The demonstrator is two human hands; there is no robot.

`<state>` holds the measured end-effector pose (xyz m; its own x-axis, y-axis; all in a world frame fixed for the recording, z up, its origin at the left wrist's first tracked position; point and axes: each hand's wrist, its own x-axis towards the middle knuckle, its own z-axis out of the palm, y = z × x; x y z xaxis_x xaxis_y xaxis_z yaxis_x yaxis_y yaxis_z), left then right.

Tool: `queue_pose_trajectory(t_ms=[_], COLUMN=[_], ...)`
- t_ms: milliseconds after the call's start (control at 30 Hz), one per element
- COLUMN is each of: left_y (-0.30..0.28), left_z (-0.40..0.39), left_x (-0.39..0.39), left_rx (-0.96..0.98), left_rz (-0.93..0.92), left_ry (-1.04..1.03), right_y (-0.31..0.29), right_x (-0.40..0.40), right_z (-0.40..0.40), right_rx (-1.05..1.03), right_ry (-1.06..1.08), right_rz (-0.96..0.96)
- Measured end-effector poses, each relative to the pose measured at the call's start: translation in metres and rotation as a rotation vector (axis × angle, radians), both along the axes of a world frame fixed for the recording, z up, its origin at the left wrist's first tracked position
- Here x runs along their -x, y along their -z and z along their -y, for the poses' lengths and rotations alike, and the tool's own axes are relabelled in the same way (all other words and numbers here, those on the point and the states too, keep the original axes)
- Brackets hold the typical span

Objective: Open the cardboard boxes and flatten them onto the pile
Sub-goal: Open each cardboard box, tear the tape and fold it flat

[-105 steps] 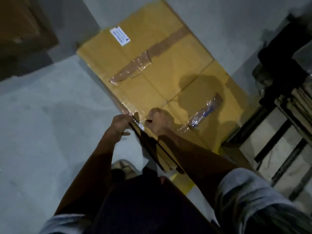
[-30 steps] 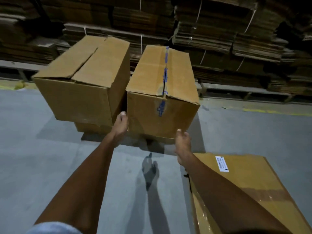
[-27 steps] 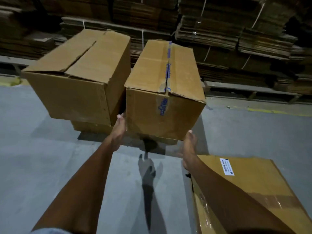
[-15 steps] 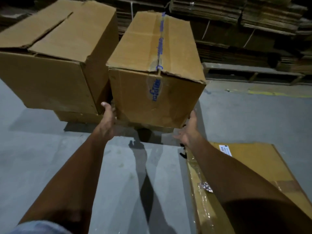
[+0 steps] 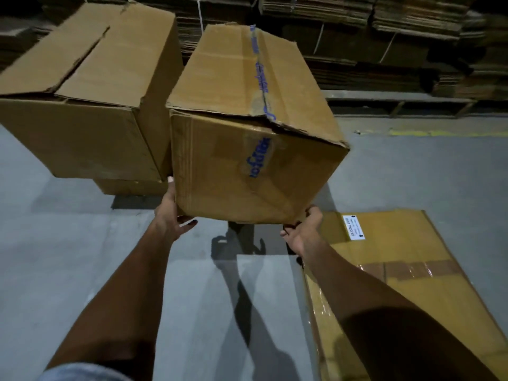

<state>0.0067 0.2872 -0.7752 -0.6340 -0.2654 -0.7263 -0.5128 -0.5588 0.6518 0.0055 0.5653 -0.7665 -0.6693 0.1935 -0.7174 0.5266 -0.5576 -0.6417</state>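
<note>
We hold the taped box tilted above the floor: left hand presses its lower-left edge with fingers straight, right hand curls fingers under its lower-right corner, beside the flattened pile.

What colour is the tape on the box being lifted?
Blue print on the tape, head view.
</note>
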Motion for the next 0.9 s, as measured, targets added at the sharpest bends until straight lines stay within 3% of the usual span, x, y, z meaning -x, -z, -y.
queue_pose_trajectory(t_ms=[200,633,900], left_y=[-0.046,-0.178,-0.24], left_z=[0.007,-0.016,-0.034], left_x=[-0.035,-0.197,-0.281], left_rx=[-0.21,0.04,0.04], left_rz=[-0.181,-0.298,-0.267], left_ry=[-0.032,-0.019,-0.095], right_y=[-0.032,-0.144,-0.213], right_x=[-0.026,-0.165,-0.242], right_z=[0.02,0.028,0.004], right_rx=[0.147,0.099,0.033], right_ry=[0.115,0.174,0.165], right_rz=[-0.042,-0.106,-0.15])
